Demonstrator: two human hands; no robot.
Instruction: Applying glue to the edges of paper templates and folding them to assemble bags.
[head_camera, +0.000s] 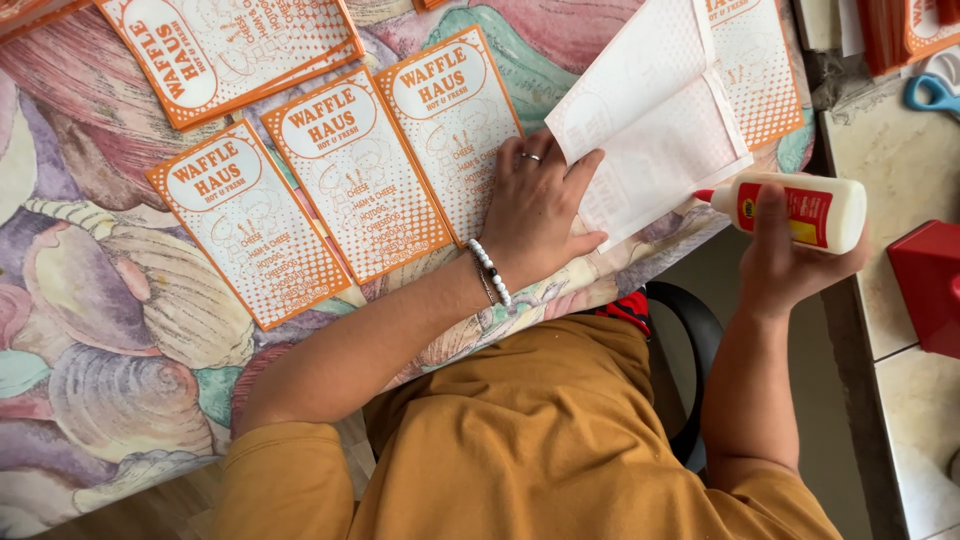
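Observation:
My left hand (535, 205) lies flat on the table, its fingers pressing the near edge of a white paper sheet (655, 150) that is folded and turned face down. My right hand (785, 255) grips a white glue bottle (800, 210) with a red label. The bottle lies sideways in my hand, and its red tip touches the sheet's right edge. A ring and a bead bracelet are on my left hand and wrist.
Several orange-and-white printed paper bags (355, 175) lie in a row on the shell-patterned tablecloth (90, 330). Another printed sheet (760, 70) lies under the folded one. Blue scissors (930, 92) and a red box (930, 285) sit on the pale counter to the right.

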